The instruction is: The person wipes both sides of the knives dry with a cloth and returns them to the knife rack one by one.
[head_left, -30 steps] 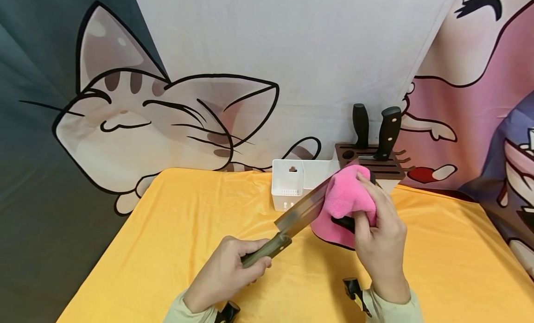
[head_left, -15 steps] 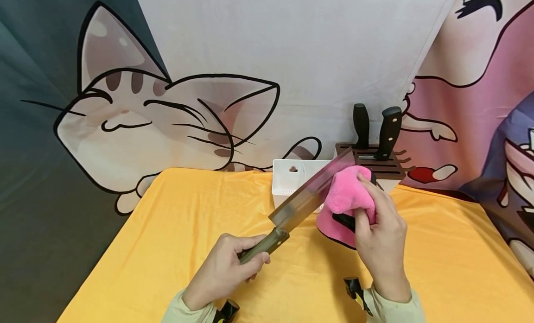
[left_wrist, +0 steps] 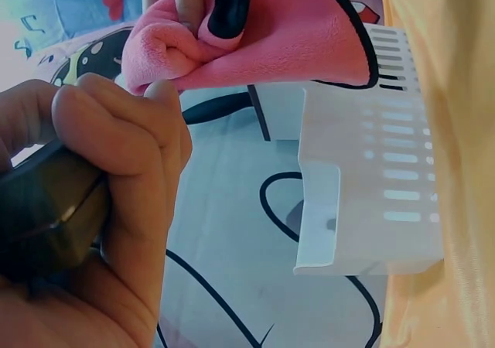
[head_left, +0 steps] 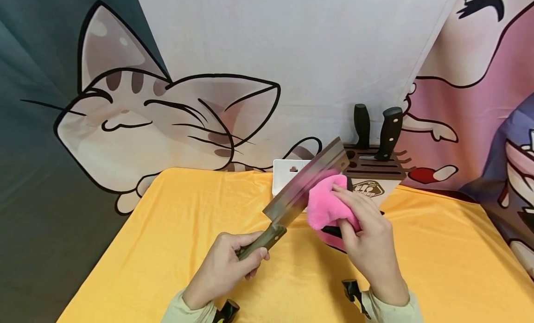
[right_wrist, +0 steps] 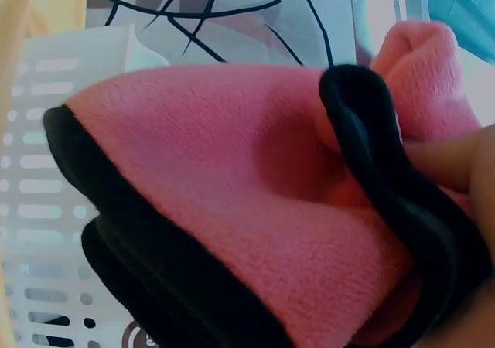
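Note:
My left hand (head_left: 227, 269) grips the greenish handle of a cleaver (head_left: 306, 184), its broad blade tilted up and to the right above the table. In my right hand (head_left: 373, 239) is a bunched pink cloth (head_left: 327, 202) with black edging, its folded front against the blade's lower right side. The left wrist view shows the curled fingers of the left hand (left_wrist: 116, 162) round the dark handle end, with the cloth (left_wrist: 286, 39) beyond. Folds of cloth (right_wrist: 232, 147) fill the right wrist view and hide the blade there.
Behind the hands stands a white knife holder (left_wrist: 363, 178) with a slotted brown top (head_left: 375, 167). Two black-handled knives, one at the left (head_left: 361, 126) and one at the right (head_left: 390, 133), are upright in it. A yellow cloth (head_left: 167, 230) covers the table.
The right hand and pink cloth have moved left and slightly down from near the blade's tip. More of the blade's far end shows. The left hand has shifted slightly left.

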Motion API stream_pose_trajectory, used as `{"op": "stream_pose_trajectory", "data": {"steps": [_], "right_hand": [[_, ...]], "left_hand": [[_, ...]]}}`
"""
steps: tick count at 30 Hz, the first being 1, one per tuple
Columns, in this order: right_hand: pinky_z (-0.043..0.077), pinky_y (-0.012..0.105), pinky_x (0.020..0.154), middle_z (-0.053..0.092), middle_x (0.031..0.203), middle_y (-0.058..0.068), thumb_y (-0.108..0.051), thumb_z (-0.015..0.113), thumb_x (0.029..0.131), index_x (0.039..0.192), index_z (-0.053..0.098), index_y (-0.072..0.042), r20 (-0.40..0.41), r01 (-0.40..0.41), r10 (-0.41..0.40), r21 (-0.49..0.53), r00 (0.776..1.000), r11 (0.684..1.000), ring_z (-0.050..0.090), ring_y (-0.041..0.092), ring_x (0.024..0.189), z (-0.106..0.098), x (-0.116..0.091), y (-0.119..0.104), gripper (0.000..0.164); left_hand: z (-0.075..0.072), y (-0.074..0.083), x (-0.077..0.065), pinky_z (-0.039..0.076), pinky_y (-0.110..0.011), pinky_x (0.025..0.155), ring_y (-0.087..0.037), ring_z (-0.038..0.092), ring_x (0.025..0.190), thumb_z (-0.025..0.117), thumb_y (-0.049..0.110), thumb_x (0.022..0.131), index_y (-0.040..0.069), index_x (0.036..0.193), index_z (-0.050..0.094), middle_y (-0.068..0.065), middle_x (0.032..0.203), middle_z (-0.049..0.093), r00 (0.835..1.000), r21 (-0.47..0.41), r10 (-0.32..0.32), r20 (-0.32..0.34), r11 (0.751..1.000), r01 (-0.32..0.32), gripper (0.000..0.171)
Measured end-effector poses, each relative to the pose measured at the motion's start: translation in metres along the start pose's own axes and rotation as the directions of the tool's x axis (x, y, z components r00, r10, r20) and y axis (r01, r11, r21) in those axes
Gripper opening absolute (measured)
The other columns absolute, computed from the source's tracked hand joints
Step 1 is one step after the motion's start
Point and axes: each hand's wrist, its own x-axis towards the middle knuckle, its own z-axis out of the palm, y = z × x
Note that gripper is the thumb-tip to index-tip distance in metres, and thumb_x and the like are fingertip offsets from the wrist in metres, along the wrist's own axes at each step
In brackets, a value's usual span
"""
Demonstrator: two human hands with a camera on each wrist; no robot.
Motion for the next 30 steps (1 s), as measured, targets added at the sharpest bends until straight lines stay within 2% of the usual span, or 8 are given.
{"op": "stream_pose_trajectory", "data": {"steps": [6, 12, 16, 22, 26, 30], "right_hand": [[0.035, 0.030, 0.101, 0.064, 0.114, 0.008, 0.009, 0.055, 0.072, 0.112, 0.066, -0.007, 0.103, 0.058, -0.062, 0.039, 0.993, 0.998, 0.055, 0.027, 0.109, 0.002, -0.002, -0.001, 0.045], [0.029, 0.036, 0.106, 0.063, 0.116, 0.007, 0.011, 0.056, 0.069, 0.115, 0.065, -0.006, 0.196, 0.119, -0.133, 0.079, 0.972, 0.990, 0.052, 0.028, 0.114, 0.003, -0.003, -0.003, 0.050], [0.031, 0.030, 0.104, 0.062, 0.118, 0.006, 0.013, 0.056, 0.067, 0.116, 0.064, -0.008, 0.238, 0.134, -0.154, 0.097, 0.959, 0.986, 0.053, 0.025, 0.111, 0.003, -0.003, -0.006, 0.055], [0.034, 0.023, 0.098, 0.061, 0.119, 0.006, 0.012, 0.059, 0.067, 0.116, 0.064, -0.009, 0.262, 0.176, -0.208, 0.141, 0.943, 0.974, 0.054, 0.025, 0.108, 0.007, -0.002, -0.011, 0.054], [0.034, 0.026, 0.099, 0.062, 0.117, 0.007, 0.012, 0.060, 0.066, 0.116, 0.065, -0.008, 0.255, 0.209, -0.242, 0.150, 0.936, 0.966, 0.053, 0.028, 0.107, 0.009, -0.001, -0.013, 0.054], [0.033, 0.029, 0.100, 0.062, 0.116, 0.008, 0.007, 0.060, 0.069, 0.115, 0.065, -0.007, 0.235, 0.224, -0.255, 0.150, 0.938, 0.963, 0.053, 0.029, 0.107, 0.009, 0.000, -0.015, 0.048]], "left_hand": [[0.001, 0.000, 0.002, 0.045, -0.028, 0.042, -0.009, 0.051, 0.046, 0.058, 0.020, 0.092, 0.017, 0.105, 0.067, 0.002, 0.067, 0.062, 0.999, 0.017, -0.024, -0.021, 1.000, 0.024, 0.017], [0.001, 0.001, 0.003, 0.046, -0.029, 0.042, -0.010, 0.051, 0.047, 0.058, 0.023, 0.092, 0.017, 0.103, 0.068, 0.000, 0.068, 0.062, 0.999, 0.015, -0.045, -0.024, 0.999, 0.045, 0.016], [0.003, 0.000, 0.003, 0.046, -0.029, 0.043, -0.010, 0.051, 0.047, 0.058, 0.024, 0.092, 0.018, 0.100, 0.068, 0.000, 0.067, 0.061, 0.998, 0.013, -0.065, -0.024, 0.998, 0.065, 0.014], [0.004, -0.001, 0.003, 0.045, -0.027, 0.042, -0.010, 0.051, 0.046, 0.058, 0.021, 0.092, 0.014, 0.097, 0.068, -0.001, 0.064, 0.060, 0.998, 0.004, -0.063, -0.028, 0.998, 0.064, 0.013], [0.005, -0.002, 0.003, 0.044, -0.026, 0.041, -0.009, 0.050, 0.046, 0.058, 0.018, 0.091, 0.015, 0.091, 0.068, 0.000, 0.058, 0.057, 0.998, 0.012, -0.050, -0.026, 0.999, 0.050, 0.010], [0.006, -0.003, 0.004, 0.044, -0.027, 0.041, -0.010, 0.050, 0.046, 0.058, 0.017, 0.092, 0.018, 0.091, 0.068, 0.001, 0.057, 0.055, 0.999, 0.017, -0.047, -0.014, 0.999, 0.047, 0.010]]}}
